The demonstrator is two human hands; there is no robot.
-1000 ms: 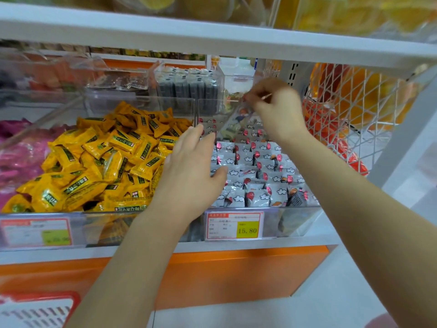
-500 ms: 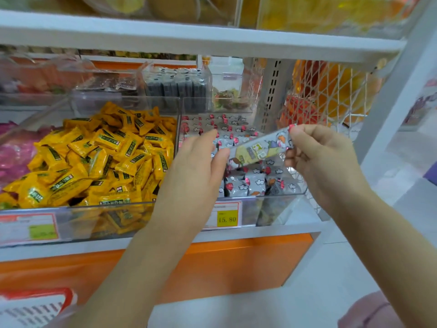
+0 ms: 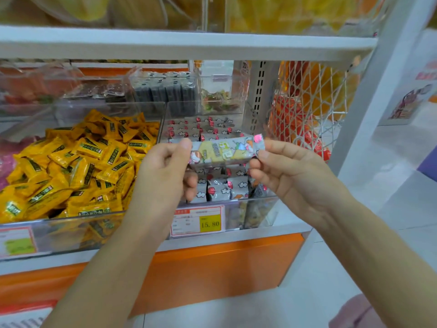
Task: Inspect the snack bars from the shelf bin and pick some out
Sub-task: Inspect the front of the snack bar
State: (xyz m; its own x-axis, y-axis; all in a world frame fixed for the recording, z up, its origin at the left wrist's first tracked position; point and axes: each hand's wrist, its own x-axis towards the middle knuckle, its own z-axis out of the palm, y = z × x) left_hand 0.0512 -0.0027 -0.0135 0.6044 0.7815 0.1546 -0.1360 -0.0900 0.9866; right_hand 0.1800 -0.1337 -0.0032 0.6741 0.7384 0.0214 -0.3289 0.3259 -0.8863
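A wrapped snack bar (image 3: pixel 222 151), silver with yellow and cartoon print, is held level in front of the shelf. My left hand (image 3: pixel 163 169) pinches its left end and my right hand (image 3: pixel 290 171) pinches its right end. Behind and below it, a clear shelf bin (image 3: pixel 250 209) holds several more silver bars (image 3: pixel 220 190) with red and white cloud print.
A bin of yellow wrapped snacks (image 3: pixel 78 162) sits to the left. A price tag reading 15.80 (image 3: pixel 197 221) hangs on the bin front. Clear boxes of dark snacks (image 3: pixel 165 91) stand behind. A white mesh panel (image 3: pixel 312 102) closes the right side; a shelf board (image 3: pixel 189 43) runs overhead.
My right hand drew a bar from the back of the bin toward me. My left hand left the bin rim and took the bar's left end; the bar is now level.
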